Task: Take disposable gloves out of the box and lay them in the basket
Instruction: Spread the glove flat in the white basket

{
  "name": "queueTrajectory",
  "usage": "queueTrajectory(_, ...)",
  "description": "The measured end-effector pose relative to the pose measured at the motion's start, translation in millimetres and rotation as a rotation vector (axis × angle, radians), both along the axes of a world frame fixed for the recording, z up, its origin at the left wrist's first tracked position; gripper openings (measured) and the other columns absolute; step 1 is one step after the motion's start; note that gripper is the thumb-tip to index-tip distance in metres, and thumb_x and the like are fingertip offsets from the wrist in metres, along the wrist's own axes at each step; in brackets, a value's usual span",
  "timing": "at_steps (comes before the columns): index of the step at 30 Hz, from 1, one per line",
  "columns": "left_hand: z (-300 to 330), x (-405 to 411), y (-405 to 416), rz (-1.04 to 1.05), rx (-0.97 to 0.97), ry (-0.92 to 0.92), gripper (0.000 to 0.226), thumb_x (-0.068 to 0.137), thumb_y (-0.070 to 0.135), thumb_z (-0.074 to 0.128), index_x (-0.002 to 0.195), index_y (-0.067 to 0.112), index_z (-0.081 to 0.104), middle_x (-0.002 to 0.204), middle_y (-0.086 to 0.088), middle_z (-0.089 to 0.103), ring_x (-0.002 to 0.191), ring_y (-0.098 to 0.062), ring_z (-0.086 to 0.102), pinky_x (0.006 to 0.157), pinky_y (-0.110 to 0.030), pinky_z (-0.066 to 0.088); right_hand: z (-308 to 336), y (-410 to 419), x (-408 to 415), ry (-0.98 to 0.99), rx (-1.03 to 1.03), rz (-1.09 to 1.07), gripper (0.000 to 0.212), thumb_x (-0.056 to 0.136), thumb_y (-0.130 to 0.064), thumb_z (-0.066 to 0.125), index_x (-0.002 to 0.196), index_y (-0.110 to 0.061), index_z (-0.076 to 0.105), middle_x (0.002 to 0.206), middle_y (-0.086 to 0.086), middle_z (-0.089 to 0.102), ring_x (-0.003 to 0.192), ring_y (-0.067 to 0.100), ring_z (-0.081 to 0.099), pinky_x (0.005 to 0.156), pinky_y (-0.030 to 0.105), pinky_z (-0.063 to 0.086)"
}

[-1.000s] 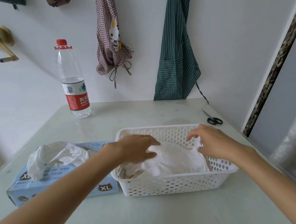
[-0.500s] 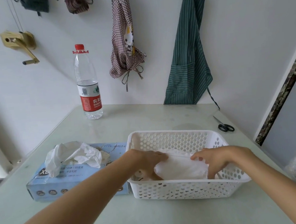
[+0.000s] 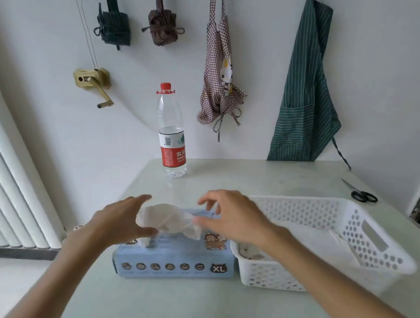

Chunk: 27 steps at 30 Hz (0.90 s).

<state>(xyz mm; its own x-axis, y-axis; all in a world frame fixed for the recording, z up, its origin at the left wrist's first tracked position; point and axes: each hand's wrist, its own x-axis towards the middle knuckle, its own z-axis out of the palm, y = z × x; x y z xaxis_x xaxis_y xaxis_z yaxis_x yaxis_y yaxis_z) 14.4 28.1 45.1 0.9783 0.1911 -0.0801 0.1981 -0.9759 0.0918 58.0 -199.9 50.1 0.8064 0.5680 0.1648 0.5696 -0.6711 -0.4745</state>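
Basket [image 3: 347, 212] abuts box [image 3: 175, 262] right; bottle [image 3: 171, 137] well behind.

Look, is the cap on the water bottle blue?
No, the water bottle standing at the back of the table has a red cap.

Box [image 3: 172, 261]: pale blue, row of small round dark icons along front, black "XL" badge, cartoon figure on top. Gloves [image 3: 168, 220]: translucent white. Basket [image 3: 320, 225]: white, perforated with round holes. Table [image 3: 167, 311]: pale grey-green. Bottle [image 3: 171, 137]: clear, red cap, red-and-white label. Left apron [image 3: 222, 80]: brown-and-white check, white rabbit motif. Right apron [image 3: 303, 98]: dark green, thin white stripes. Scissors [image 3: 362, 194]: black handles. Wall: white.
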Motion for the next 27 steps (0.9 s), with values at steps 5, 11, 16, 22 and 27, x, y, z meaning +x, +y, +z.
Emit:
queueTrajectory(5, -30.0, -2.9, 4.7, 0.057, -0.188, -0.237, 0.025, 0.093, 0.037, 0.056, 0.117, 0.035, 0.06, 0.117, 0.011, 0.064, 0.108, -0.01, 0.059, 0.076, -0.026, 0.042, -30.7, 39.4, 15.3, 0.045, -0.022, -0.05, 0.021, 0.085, -0.03, 0.067, 0.095, -0.013, 0.071, 0.089, 0.006, 0.07, 0.083, 0.024, 0.064, 0.066, 0.031, 0.045)
queueTrajectory(11, -7.5, 6.2, 1.1, -0.074, -0.42, -0.389, 0.073, 0.081, 0.012, 0.071, 0.143, 0.028, 0.035, 0.147, 0.003, 0.041, 0.133, -0.017, 0.039, 0.107, -0.034, 0.034, 13.4, -4.7, 29.8, 0.351, 0.423, -0.048, 0.016, 0.09, -0.014, 0.064, 0.103, -0.015, 0.072, 0.085, 0.002, 0.072, 0.077, 0.012, 0.07, 0.067, 0.021, 0.055)
queueTrajectory(16, 19.1, 16.2, -55.1, -0.44, -0.524, -0.173, 0.112, 0.066, 0.031, 0.085, 0.15, 0.032, 0.012, 0.156, 0.011, 0.019, 0.142, -0.011, 0.018, 0.115, -0.029, 0.015, 42.1, -26.2, 17.5, 0.505, 0.403, 0.025, 0.016, 0.091, -0.016, 0.063, 0.106, -0.012, 0.068, 0.084, 0.006, 0.075, 0.065, 0.013, 0.069, 0.06, 0.017, 0.053)
queueTrajectory(22, 22.5, 28.7, -88.3, -0.54, -0.947, -0.093, 0.082, 0.068, 0.037, 0.083, 0.138, 0.031, 0.041, 0.136, 0.019, 0.049, 0.126, 0.003, 0.044, 0.107, -0.021, 0.034, 62.1, -69.1, 9.8, 0.512, 0.481, -0.068, 0.028, 0.092, -0.031, 0.06, 0.108, -0.008, 0.062, 0.075, 0.008, 0.073, 0.055, 0.009, 0.06, 0.053, 0.016, 0.044)
queueTrajectory(27, 26.6, 43.8, -111.4, -0.455, -1.104, -0.346, 0.013, 0.09, 0.015, 0.062, 0.098, 0.005, 0.066, 0.1, -0.009, 0.071, 0.09, -0.011, 0.066, 0.081, -0.021, 0.051, 63.9, -108.4, 10.4, 0.424, 0.503, -0.171, 0.02, 0.094, -0.03, 0.057, 0.098, -0.015, 0.07, 0.086, 0.002, 0.072, 0.065, 0.006, 0.061, 0.057, 0.017, 0.044)
